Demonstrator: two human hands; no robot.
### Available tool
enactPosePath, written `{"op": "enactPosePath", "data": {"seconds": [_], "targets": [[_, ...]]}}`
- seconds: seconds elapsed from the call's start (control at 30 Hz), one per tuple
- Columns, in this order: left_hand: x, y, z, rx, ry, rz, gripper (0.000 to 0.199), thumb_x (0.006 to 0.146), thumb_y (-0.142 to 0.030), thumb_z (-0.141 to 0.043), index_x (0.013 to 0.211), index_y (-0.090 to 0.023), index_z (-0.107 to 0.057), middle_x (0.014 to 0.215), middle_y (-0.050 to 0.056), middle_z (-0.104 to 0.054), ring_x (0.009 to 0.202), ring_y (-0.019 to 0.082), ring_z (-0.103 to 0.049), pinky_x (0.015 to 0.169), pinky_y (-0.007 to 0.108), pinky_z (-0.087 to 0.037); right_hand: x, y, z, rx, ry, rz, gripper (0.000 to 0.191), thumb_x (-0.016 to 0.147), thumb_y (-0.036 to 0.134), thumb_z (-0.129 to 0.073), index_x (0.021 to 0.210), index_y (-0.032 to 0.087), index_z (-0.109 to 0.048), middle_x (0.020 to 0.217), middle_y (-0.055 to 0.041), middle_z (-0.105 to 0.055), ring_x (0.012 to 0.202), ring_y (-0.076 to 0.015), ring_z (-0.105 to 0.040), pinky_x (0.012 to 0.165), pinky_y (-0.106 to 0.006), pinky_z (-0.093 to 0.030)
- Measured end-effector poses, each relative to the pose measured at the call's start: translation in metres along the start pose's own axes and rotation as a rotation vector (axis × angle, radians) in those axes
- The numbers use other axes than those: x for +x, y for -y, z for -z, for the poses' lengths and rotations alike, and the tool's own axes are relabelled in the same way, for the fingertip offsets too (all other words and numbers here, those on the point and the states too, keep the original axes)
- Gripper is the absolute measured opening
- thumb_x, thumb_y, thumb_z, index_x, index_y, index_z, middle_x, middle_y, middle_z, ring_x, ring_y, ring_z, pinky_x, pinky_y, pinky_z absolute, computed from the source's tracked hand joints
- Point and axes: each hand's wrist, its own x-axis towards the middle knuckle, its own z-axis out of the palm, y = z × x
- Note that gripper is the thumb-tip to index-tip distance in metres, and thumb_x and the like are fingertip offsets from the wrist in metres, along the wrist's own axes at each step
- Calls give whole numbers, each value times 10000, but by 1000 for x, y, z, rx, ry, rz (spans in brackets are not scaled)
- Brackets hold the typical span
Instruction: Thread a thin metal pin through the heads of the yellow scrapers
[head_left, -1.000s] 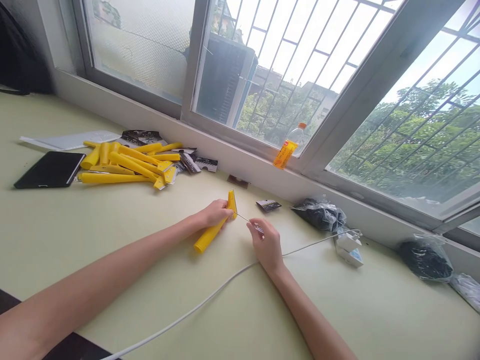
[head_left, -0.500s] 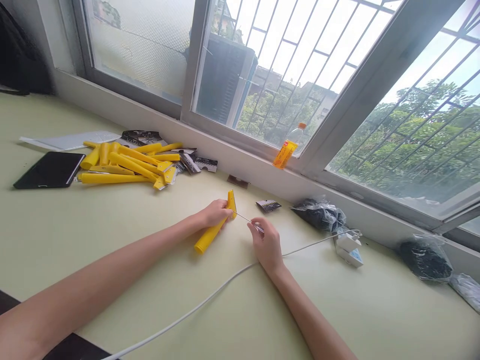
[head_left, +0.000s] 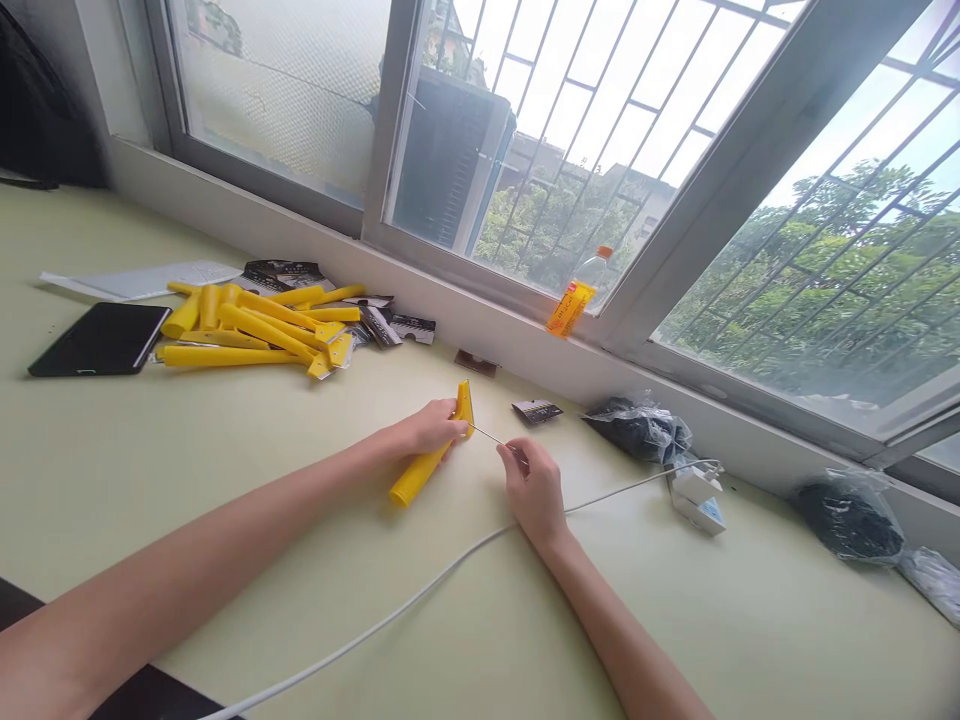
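My left hand is closed around a yellow scraper, near where its handle meets the head. The scraper's head points up and away, with a thin metal edge on its right side. In my right hand is a thin metal screwdriver, pinched between the fingers; its handle is mostly hidden. The shaft's tip meets the scraper head. Several yellow scrapers lie heaped at the left, beside black printed cards.
A black tablet lies left of the heap. A white cable crosses the table under my right wrist to a white charger. Bagged black items sit by the window, where an orange-labelled bottle stands on the sill.
The scraper head has turned very slightly in my left hand. My right fingers have shifted a little on the screwdriver.
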Motion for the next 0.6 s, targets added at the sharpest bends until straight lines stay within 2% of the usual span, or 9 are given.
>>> {"op": "enactPosePath", "data": {"seconds": [0.27, 0.47, 0.6], "targets": [[-1, -1, 0, -61, 0, -26, 138, 744, -238, -563, 846, -205, -477, 748, 9, -628, 458, 154, -606, 372, 275, -503, 1, -1, -1, 22, 19, -16, 263, 997, 420, -518, 859, 203, -576, 803, -32, -606, 710, -164, -540, 662, -278, -448], [0, -2, 0, -156, -10, -58, 112, 721, -217, -597, 797, -174, -526, 819, 58, -689, 471, 148, -603, 368, 278, -504, 0, -2, -2, 20, 30, -5, 268, 1007, 420, -493, 874, 203, -576, 843, -44, -617, 736, -170, -544, 667, -280, -437], [-1, -3, 2, -216, -38, -48, 151, 728, -216, -652, 839, -136, -587, 832, 85, -717, 492, 135, -599, 403, 267, -509, 0, -1, -1, 18, 14, -63, 293, 1003, 456, -493, 881, 204, -581, 768, -19, -603, 660, -154, -521, 638, -272, -418]]}}
